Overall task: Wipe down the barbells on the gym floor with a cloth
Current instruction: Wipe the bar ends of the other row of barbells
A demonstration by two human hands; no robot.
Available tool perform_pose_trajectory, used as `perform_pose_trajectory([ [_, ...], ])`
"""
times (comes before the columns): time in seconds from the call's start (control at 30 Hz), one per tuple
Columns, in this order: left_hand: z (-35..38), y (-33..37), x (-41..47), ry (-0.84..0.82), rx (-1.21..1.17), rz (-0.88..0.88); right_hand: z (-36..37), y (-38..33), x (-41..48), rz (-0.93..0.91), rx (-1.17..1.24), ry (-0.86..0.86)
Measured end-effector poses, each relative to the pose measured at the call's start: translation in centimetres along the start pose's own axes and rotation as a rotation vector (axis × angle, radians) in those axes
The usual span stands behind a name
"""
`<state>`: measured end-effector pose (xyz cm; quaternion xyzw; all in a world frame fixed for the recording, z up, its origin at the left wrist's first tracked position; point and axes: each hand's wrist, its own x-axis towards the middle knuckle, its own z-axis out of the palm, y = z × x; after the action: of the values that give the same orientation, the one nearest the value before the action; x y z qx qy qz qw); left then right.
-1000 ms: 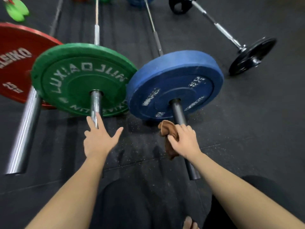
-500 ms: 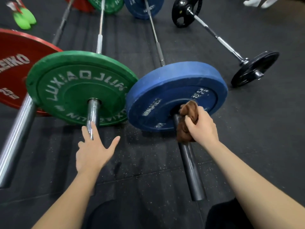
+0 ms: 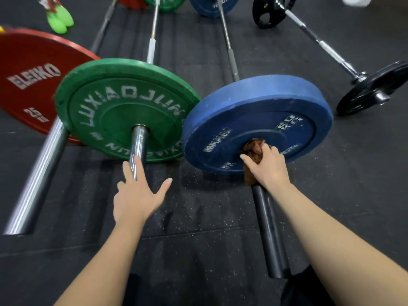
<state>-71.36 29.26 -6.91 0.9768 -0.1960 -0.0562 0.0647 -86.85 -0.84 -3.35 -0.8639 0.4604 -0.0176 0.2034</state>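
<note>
The right hand [image 3: 268, 167] grips a crumpled brown cloth [image 3: 254, 151] around the dark steel barbell sleeve [image 3: 268, 230] against the scuffed blue rubber plate [image 3: 260, 102], lower right, while the left hand [image 3: 136, 199] hovers with fingers spread, holding nothing.

Floor [image 3: 198, 217]: black speckled rubber mats, seam running across the near side. Plates stand on edge on it, in a row: red plate [image 3: 33, 85] far left, green plate [image 3: 110, 102], blue plate [image 3: 265, 102] just beside it, black plate [image 3: 373, 87] well apart, right. Bright green item [image 3: 59, 19] lies far left.
</note>
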Motion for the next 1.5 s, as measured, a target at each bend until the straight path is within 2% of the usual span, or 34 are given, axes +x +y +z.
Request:
perform_pose_trajectory([
  [0.17, -0.3, 0.1, -0.1, -0.015, 0.021, 0.0, -1.0, 0.0, -0.9, -0.034, 0.022, -0.02],
  [0.43, -0.4, 0.1, -0.5, -0.032, 0.054, 0.012, -2.2, 0.4, -3.0, -0.004, -0.107, -0.085],
  [0.67, 0.0, 0.0, -0.2, -0.028, 0.05, 0.0, -1.5, 0.3, -2.0, -0.038, -0.138, -0.033],
  [0.87, 0.1, 0.0, 0.0, -0.019, 0.055, -0.002, -0.6, -0.9, 0.2, 0.016, -0.117, -0.005],
  [1.07, 0.4, 0.0, 0.0, -0.008, 0.055, 0.0, -1.2, -0.3, -0.8, -0.017, -0.088, -0.044],
  [1.23, 0.3, 0.1, -0.2, -0.008, 0.086, 0.006, -1.8, 0.8, -4.2, -0.099, -0.158, -0.081],
  [1.5, 0.3, 0.2, -0.1, -0.018, 0.119, 0.005, -1.4, -0.9, -4.6, -0.02, -0.28, -0.128],
])
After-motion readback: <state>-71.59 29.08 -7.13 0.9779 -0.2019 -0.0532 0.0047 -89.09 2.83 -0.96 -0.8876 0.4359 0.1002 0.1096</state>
